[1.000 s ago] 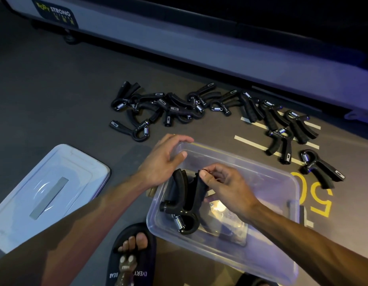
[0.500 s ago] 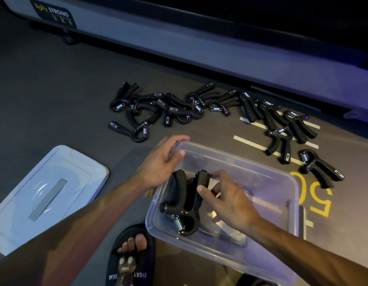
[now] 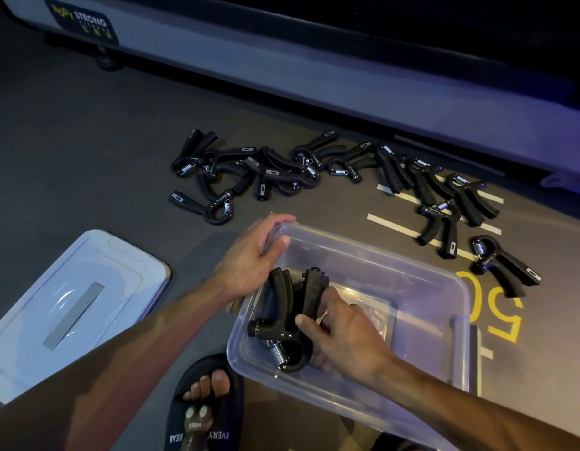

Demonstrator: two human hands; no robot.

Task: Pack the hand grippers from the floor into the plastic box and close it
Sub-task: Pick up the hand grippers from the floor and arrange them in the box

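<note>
Your right hand [image 3: 344,336] grips the hand gripper [image 3: 293,315] low inside the plastic box [image 3: 444,323], fingers curled around its right handle with the thumb across the hinge end, near the box's left wall. Your left hand [image 3: 249,265] holds the box's far left corner, thumb hooked over the rim, steadying it.

The gripper looks rigid and fairly dense for its bulk: hard plastic handles with a steel spring [image 3: 277,351] at the base. It won't deform, but the two handles can swing toward each other, so take hold of one handle near the hinge or across both, not by the spring. The box is thin and clear, likely light enough to slide, so the bracing hand is worth keeping there.

Compared with a second ago, your right hand has moved from pinching the handle's top end down to its lower part, and the gripper sits a little deeper.

The remaining grippers [image 3: 269,174] lie scattered on the floor [image 3: 70,141] beyond the box; the lid [image 3: 73,307] rests to the left.
</note>
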